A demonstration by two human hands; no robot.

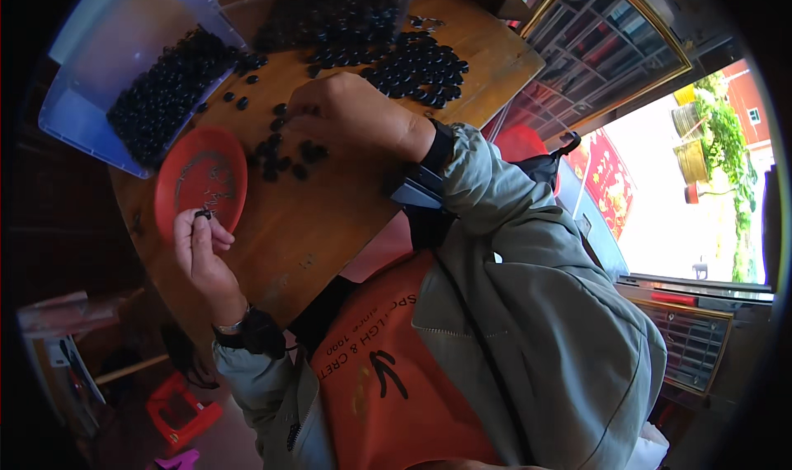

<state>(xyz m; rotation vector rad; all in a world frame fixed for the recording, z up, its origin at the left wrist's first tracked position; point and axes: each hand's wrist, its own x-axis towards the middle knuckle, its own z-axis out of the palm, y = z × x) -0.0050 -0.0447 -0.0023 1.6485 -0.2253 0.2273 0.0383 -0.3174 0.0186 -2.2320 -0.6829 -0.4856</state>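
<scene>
My left hand (205, 259) is over the near rim of a red oval dish (167, 188). Its thumb and fingers pinch a small black round piece (203, 213). Inside the dish lie thin, small bits too fine to name. My right hand (355, 111) reaches across the wooden table (309, 231), fingers bent down and pressed together beside loose black pieces. Whatever those fingertips hold, if anything, is hidden. Just below them is a small cluster of glossy black pieces (276, 160).
A translucent bin (91, 82) tips toward the table at the left, with many black pieces inside. Behind stands a second clear bin (272, 0). A wide spread of black discs (425, 70) covers the far right of the table. A red stool (181, 416) is on the floor.
</scene>
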